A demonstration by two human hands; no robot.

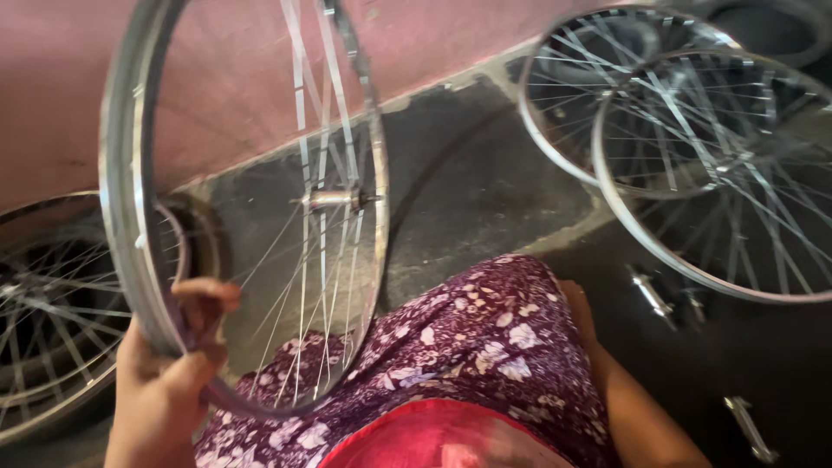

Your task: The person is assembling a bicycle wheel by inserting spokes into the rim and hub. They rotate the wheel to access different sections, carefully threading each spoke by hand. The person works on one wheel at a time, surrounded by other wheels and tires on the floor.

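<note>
The left hand (169, 368) is closed around the lower left part of a shiny silver spoked bicycle wheel rim (121, 217), with the thumb over the inner side and the fingers wrapped behind it. The right hand is not visible, so I cannot tell its state; only a bare forearm (637, 407) lies beside the purple flowered cloth (485, 338) over the knee. The wheel stands nearly upright in front of the person, its plane turned edge-on a little, its lower edge close to the cloth. The metal hub axle (334, 199) points sideways, to the right. Behind it the pink wall (225, 78) meets the grey concrete floor (468, 191), which has open room in the middle. Another spoked wheel (52, 321) lies on the left, just beside the hand, and two silver spoked wheels (693, 147) overlap on the right, well apart.
</note>
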